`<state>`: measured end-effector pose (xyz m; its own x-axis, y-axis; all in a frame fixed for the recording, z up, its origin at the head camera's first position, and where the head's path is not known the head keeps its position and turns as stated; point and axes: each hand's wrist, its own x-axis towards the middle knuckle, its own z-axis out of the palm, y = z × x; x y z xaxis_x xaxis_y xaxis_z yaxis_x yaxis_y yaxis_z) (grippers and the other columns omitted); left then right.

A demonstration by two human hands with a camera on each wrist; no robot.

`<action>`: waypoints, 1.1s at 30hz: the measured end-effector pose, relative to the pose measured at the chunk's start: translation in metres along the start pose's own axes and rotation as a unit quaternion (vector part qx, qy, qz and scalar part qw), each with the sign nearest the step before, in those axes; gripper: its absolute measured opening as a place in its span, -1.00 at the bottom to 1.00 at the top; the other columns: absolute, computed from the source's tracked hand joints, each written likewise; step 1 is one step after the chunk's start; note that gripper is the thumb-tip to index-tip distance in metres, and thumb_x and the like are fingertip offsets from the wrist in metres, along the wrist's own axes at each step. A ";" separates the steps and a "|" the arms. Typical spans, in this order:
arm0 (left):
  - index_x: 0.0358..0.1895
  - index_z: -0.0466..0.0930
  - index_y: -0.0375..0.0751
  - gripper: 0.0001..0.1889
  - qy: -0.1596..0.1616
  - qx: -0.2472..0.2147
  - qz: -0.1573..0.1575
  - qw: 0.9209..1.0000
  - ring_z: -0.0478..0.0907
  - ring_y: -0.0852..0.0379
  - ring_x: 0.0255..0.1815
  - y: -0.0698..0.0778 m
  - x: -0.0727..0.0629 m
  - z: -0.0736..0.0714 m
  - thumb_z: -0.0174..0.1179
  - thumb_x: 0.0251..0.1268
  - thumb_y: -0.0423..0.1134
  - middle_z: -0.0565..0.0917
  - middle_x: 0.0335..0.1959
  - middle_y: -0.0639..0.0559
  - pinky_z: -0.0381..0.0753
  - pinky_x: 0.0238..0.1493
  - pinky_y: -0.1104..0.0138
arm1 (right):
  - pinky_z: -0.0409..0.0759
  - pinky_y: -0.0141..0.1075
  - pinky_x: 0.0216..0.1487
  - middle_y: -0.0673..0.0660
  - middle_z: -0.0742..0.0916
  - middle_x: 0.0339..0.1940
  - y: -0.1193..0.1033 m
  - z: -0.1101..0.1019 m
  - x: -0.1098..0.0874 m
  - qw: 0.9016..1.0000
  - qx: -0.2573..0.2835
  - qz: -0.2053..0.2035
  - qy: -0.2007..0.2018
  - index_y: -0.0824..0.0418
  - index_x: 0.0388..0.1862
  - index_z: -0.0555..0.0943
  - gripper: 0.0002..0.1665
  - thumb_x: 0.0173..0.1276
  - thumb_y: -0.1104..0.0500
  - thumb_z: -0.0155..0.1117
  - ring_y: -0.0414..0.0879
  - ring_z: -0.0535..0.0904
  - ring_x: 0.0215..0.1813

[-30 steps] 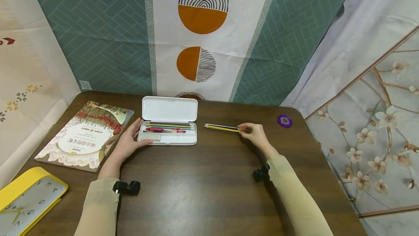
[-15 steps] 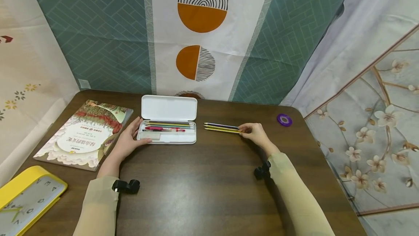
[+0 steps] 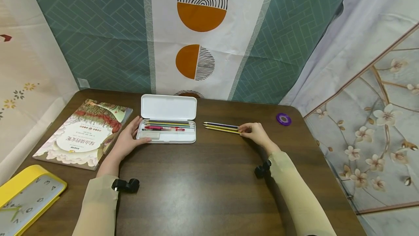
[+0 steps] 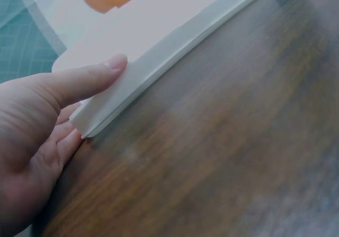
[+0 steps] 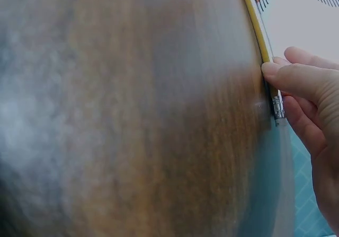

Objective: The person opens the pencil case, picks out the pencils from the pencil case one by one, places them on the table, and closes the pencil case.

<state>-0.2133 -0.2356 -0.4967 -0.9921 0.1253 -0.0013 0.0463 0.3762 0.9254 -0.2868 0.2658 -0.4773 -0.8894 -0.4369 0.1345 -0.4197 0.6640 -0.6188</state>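
Observation:
At the left end of an open white pencil case (image 3: 178, 140), my left hand (image 3: 126, 139) holds it with the thumb on the front rim and the fingers around the side. Inside lie several pencils (image 3: 168, 123), a red pen (image 3: 163, 128) and a whitish eraser (image 3: 150, 135). To the right of the case, my right hand (image 3: 256, 134) pinches the right ends of a few pencils (image 3: 222, 128), one dark and others yellow, their sharpened tips pointing left. In the right wrist view, thumb and fingers grip a yellow pencil (image 5: 258, 29) near its metal-banded end.
A book (image 3: 85, 134) with a floral cover lies on the left of the brown table (image 3: 196, 192). A yellow clock (image 3: 36, 192) sits at the near left corner. A round purple object (image 3: 283, 119) lies at the far right. Patterned curtains border the table.
The pencils in my right hand have spread apart from a tight bundle into a slight fan, and their tips now lie separated. My left hand has stayed on the case.

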 end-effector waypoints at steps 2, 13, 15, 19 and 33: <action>0.58 -0.26 -0.30 0.11 0.000 0.004 -0.002 1.000 -0.01 -0.29 0.56 -0.001 0.000 0.000 0.42 0.16 -0.18 -0.01 0.58 -0.30 0.09 0.50 -0.09 | 0.70 -0.38 -0.21 0.19 0.81 -0.32 0.000 0.000 0.000 1.000 -0.001 -0.004 0.000 0.35 -0.17 0.73 -0.79 0.19 0.37 0.42 -0.12 0.71 -0.29; 0.58 -0.28 -0.29 0.12 -0.001 0.005 -0.003 1.000 -0.01 -0.32 0.55 -0.002 0.001 -0.001 0.40 0.18 -0.16 -0.03 0.58 -0.30 0.09 0.50 -0.13 | 0.71 -0.34 -0.13 0.19 0.81 -0.28 -0.002 -0.002 0.000 1.000 0.000 0.007 -0.010 0.35 -0.15 0.73 -0.79 0.21 0.36 0.40 -0.02 0.72 -0.23; 0.58 -0.28 -0.29 0.12 -0.001 0.005 -0.003 1.000 -0.01 -0.32 0.55 -0.002 0.001 -0.001 0.41 0.18 -0.16 -0.03 0.58 -0.30 0.09 0.49 -0.13 | 0.71 -0.32 -0.13 0.20 0.81 -0.27 -0.001 -0.002 0.000 1.000 0.000 0.005 -0.010 0.35 -0.15 0.73 -0.79 0.21 0.37 0.40 -0.01 0.72 -0.23; 0.58 -0.28 -0.30 0.12 -0.001 0.004 -0.001 1.000 0.00 -0.32 0.55 -0.002 0.001 0.000 0.41 0.17 -0.17 -0.03 0.58 -0.30 0.09 0.49 -0.13 | 0.71 -0.33 -0.14 0.21 0.81 -0.27 -0.001 -0.002 -0.001 1.000 0.001 -0.001 -0.008 0.36 -0.16 0.73 -0.79 0.20 0.38 0.41 -0.02 0.72 -0.24; 0.58 -0.27 -0.30 0.11 -0.002 0.004 0.001 1.000 -0.01 -0.31 0.56 -0.003 0.001 -0.001 0.41 0.18 -0.17 -0.03 0.58 -0.30 0.09 0.50 -0.12 | 0.73 -0.24 -0.12 0.19 0.80 -0.27 -0.032 -0.004 0.019 0.999 0.018 -0.030 -0.039 0.34 -0.13 0.73 -0.77 0.21 0.36 0.41 -0.01 0.73 -0.21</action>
<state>-0.2147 -0.2376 -0.4993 -0.9916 0.1293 -0.0001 0.0499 0.3829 0.9224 -0.2909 0.2388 -0.4524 -0.8452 -0.5222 0.1133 -0.4647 0.6137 -0.6383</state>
